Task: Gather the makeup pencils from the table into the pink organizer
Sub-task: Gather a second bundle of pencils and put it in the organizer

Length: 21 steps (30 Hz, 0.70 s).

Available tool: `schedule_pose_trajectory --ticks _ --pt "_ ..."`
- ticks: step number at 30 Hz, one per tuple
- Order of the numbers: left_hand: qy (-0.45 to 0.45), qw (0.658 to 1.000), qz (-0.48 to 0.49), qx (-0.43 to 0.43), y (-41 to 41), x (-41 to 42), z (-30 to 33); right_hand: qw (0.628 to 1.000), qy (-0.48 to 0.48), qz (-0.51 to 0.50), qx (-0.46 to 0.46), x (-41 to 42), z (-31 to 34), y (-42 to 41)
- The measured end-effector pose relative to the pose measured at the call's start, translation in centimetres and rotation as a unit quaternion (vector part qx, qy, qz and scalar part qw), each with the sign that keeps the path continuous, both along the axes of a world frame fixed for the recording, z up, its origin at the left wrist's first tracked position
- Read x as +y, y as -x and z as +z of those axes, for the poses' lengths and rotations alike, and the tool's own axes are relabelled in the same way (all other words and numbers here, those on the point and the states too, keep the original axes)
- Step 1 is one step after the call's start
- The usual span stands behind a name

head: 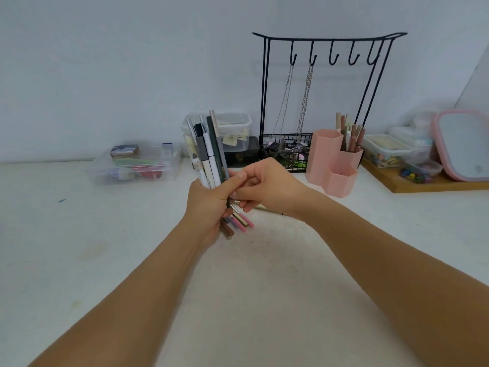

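My left hand grips a bundle of makeup pencils, held nearly upright above the white table; their pink and brown ends stick out below the fist. My right hand is closed beside it, fingers pinching the dark green pencil of the bundle near the left thumb. One more pencil lies on the table, mostly hidden under my right hand. The pink organizer, made of hexagonal cups, stands to the right; its rear cup holds several pencils.
A black wire jewellery stand with hanging chains rises behind the organizer. Clear plastic boxes sit at the back left and centre. On the right is a wooden tray with containers and a pink-rimmed mirror.
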<state>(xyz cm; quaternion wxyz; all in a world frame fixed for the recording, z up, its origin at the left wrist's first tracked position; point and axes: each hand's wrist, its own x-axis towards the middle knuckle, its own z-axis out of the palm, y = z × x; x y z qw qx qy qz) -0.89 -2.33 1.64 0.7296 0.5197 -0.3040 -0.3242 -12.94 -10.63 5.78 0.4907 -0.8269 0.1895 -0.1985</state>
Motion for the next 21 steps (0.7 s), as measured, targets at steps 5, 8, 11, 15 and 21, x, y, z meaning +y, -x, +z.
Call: schedule_pose_trajectory --ticks 5,8,11,15,21 --pt "-0.051 0.996 0.044 -0.064 0.3 -0.4 -0.2 0.996 -0.076 -0.008 0.039 -1.4 2.4 1.6" --pt "-0.099 0.984 0.016 -0.149 1.3 -0.3 -0.1 0.995 -0.087 0.031 0.026 -0.7 3.6 1.8" --pt "-0.103 0.962 0.011 -0.254 3.1 -0.3 -0.3 0.993 -0.092 -0.064 -0.034 1.8 2.6 0.0" --pt "-0.141 0.942 0.024 -0.303 4.2 -0.6 -0.3 0.967 -0.087 -0.198 -0.134 3.5 1.0 -0.8" --pt "-0.138 0.935 -0.079 -0.316 6.7 -0.9 -1.0 0.921 -0.107 -0.329 -0.181 2.9 0.2 2.6"
